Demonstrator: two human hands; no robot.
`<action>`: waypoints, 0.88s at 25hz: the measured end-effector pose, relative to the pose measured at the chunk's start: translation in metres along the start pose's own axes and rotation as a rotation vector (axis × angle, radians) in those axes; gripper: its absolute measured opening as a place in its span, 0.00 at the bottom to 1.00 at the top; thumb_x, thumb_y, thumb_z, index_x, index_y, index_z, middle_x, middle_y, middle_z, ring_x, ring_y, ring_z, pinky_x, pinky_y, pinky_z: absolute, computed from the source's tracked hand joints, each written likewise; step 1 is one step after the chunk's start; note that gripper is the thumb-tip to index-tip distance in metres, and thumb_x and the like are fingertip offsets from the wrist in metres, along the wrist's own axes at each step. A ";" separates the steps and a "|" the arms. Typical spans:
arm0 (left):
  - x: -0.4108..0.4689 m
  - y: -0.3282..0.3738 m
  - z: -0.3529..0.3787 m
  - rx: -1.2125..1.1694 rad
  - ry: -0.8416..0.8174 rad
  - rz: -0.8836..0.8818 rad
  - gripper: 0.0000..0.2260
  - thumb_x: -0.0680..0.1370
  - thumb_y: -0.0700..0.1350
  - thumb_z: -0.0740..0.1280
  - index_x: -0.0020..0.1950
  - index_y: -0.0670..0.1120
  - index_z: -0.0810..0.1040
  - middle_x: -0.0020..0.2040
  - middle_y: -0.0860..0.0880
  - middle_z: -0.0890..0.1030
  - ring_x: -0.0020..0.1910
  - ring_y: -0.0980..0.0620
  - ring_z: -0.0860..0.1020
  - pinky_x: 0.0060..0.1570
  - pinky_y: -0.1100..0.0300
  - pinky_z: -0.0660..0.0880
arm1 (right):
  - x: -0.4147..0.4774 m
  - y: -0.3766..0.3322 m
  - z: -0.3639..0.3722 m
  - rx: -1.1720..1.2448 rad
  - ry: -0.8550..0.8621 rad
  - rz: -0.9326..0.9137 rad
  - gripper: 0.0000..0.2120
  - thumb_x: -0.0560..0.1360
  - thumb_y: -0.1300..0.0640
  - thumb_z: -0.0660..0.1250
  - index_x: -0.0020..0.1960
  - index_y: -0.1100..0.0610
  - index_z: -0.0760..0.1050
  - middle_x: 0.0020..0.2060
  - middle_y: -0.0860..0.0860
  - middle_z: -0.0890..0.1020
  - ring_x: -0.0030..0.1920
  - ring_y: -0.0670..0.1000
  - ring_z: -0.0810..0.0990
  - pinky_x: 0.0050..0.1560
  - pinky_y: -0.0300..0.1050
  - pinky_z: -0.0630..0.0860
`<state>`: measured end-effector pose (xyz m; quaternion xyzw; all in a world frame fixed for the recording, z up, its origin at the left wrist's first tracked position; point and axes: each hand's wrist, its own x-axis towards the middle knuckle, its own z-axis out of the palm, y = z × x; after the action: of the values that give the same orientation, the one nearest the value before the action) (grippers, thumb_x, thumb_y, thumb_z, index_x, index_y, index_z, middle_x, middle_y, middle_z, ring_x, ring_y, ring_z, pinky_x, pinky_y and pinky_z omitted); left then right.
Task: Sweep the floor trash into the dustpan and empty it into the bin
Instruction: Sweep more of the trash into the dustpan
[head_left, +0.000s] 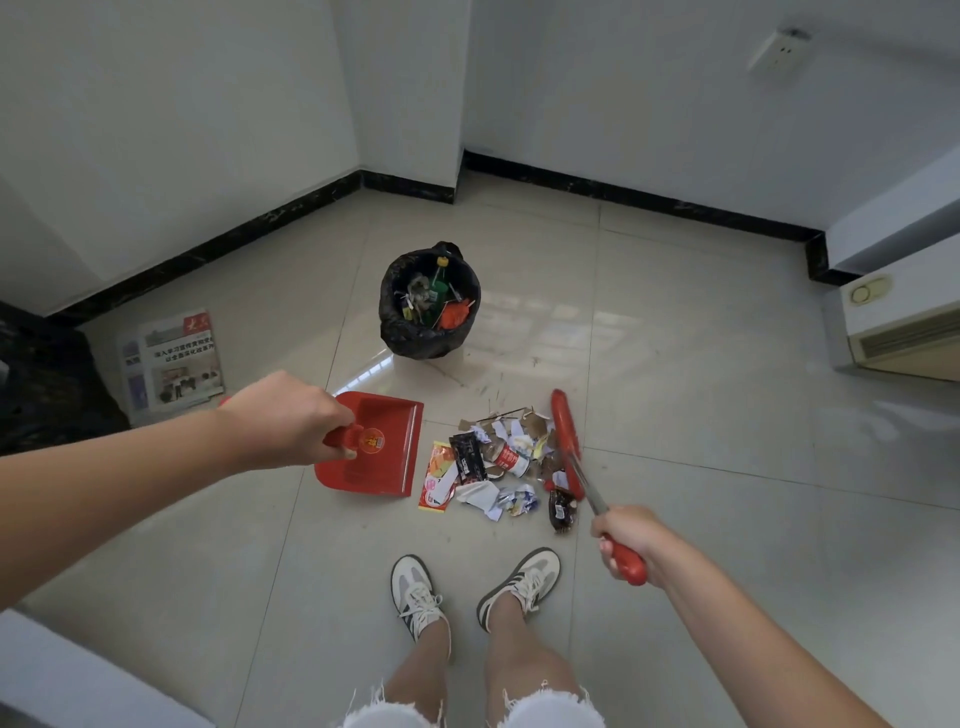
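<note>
I have the left hand (291, 415) low over the floor (701, 395), its fingers (340, 418) curled tight round the red handle of the dustpan (384, 452). The pan stretches out from those fingers toward the right, with its open lip turned to the trash pile (498, 462). I cannot tell whether the lip is flat on the tiles or slightly raised. An orange snack wrapper (439, 475) at the near edge of the pile lies just beside that lip, apart from it by a thin strip of tile.

The right hand (631, 540) has its fingers (605, 545) wrapped round the red grip of the broom (567, 441), and the thumb side is hidden from me. A metal shaft runs up and away from those fingers to the red broom head, which sits against the far right side of the pile. So the trash lies between the two hands: the dustpan is on its left and the broom head on its right. The pile holds crumpled white paper, torn cardboard, a black sachet and a small flattened bottle with a red label.

The bin (430, 306), lined with a black bag, stands beyond the pile and well apart from both sets of fingers. Inside it are a green bottle and something orange. A folded newspaper (174, 364) lies on the floor past the left wrist, near the wall. Two white sneakers (415, 592) stand below the pile, between the forearms.
</note>
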<state>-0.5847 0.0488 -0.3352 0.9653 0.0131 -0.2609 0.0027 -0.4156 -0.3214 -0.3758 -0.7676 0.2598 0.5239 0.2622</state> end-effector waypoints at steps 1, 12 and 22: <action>0.002 0.006 0.000 0.010 0.012 0.019 0.17 0.80 0.63 0.59 0.48 0.51 0.78 0.42 0.51 0.82 0.36 0.50 0.71 0.38 0.59 0.70 | -0.003 0.000 0.004 -0.005 -0.003 -0.004 0.08 0.73 0.71 0.57 0.44 0.59 0.66 0.21 0.53 0.68 0.16 0.47 0.66 0.20 0.34 0.66; 0.046 0.117 -0.003 -0.148 0.056 0.003 0.16 0.82 0.60 0.60 0.43 0.50 0.69 0.39 0.52 0.73 0.38 0.49 0.69 0.28 0.60 0.58 | -0.042 0.022 0.049 -0.131 -0.174 -0.123 0.09 0.73 0.69 0.56 0.49 0.57 0.68 0.23 0.55 0.69 0.14 0.47 0.66 0.18 0.33 0.65; 0.057 0.104 0.009 -0.285 0.200 -0.130 0.18 0.79 0.62 0.64 0.42 0.48 0.76 0.36 0.53 0.76 0.36 0.50 0.73 0.29 0.62 0.60 | -0.086 0.051 0.012 -0.265 -0.286 -0.146 0.19 0.73 0.66 0.56 0.62 0.53 0.70 0.21 0.52 0.69 0.20 0.49 0.66 0.20 0.34 0.65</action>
<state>-0.5374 -0.0537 -0.3723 0.9734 0.1126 -0.1587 0.1211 -0.4854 -0.3397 -0.3050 -0.7299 0.0923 0.6369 0.2303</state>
